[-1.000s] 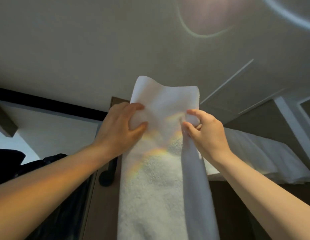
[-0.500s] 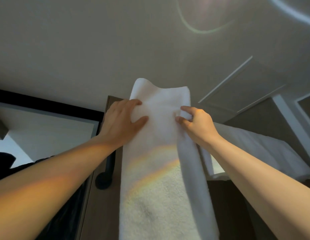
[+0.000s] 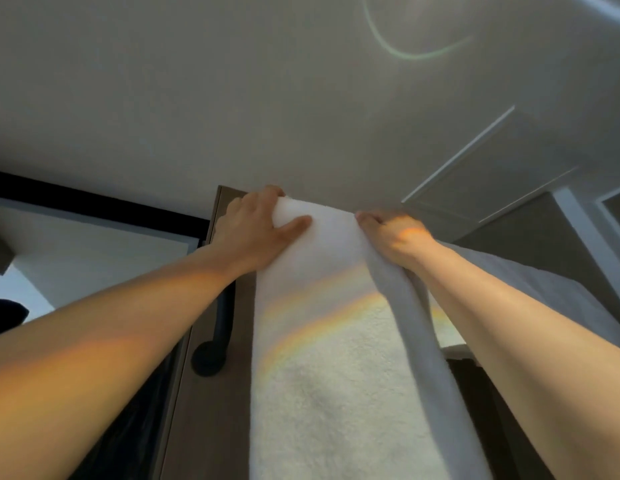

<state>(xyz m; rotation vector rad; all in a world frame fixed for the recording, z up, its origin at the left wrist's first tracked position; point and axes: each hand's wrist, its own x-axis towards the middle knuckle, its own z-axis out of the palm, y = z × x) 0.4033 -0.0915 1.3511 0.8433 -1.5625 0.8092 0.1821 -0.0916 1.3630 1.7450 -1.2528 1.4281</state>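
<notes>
towel end, upright before, now bends over door top: drape nearly set. left hand, right hand apart, gripping it.

The single head-worn wide-angle camera looks steeply upward from close range along both forearms, facing the white terry towel on the brown wooden door beneath the grey ceiling.

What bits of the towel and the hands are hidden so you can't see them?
Head view, the only one:
- Bottom end of the towel: cut off by the lower picture edge.
- Fingertips of the left hand: behind the towel's top fold.
- What the towel hangs over: covered by the towel itself.
- Top of the black handle: behind the left forearm.
</notes>
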